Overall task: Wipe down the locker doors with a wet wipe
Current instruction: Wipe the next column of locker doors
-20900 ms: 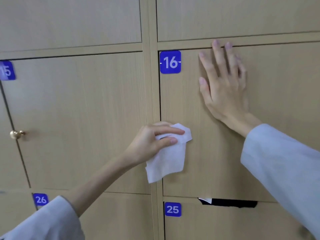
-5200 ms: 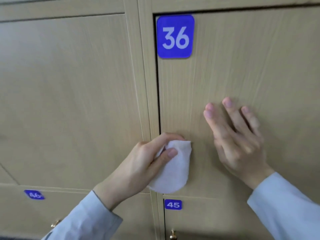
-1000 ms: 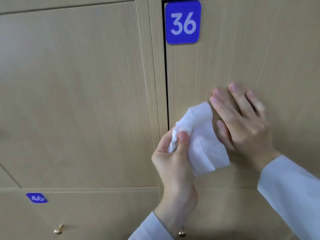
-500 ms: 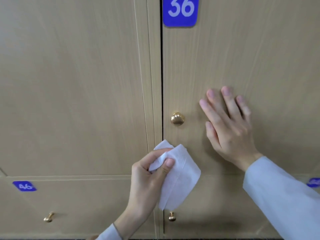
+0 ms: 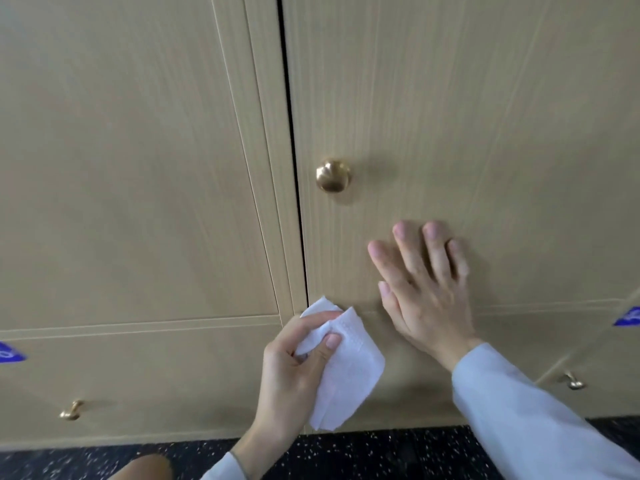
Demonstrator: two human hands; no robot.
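A light wood locker door [image 5: 450,116] with a brass knob [image 5: 333,175] fills the upper right. My left hand [image 5: 294,372] pinches a white wet wipe [image 5: 346,372] between thumb and fingers, at the bottom left corner of that door, over the gap to the row below. My right hand [image 5: 422,289] lies flat on the same door, fingers straight and spread, below and right of the knob.
Another door [image 5: 121,150] stands to the left across a vertical frame strip [image 5: 273,168]. The bottom row has small brass knobs [image 5: 71,410] [image 5: 573,382] and blue number plates [image 5: 8,351] [image 5: 628,317]. Dark speckled floor [image 5: 381,452] runs beneath.
The view has dropped toward the floor, and plate 36 has left the top. My left hand has carried the wipe down from beside the right hand to the door's bottom corner. The right hand slid lower.
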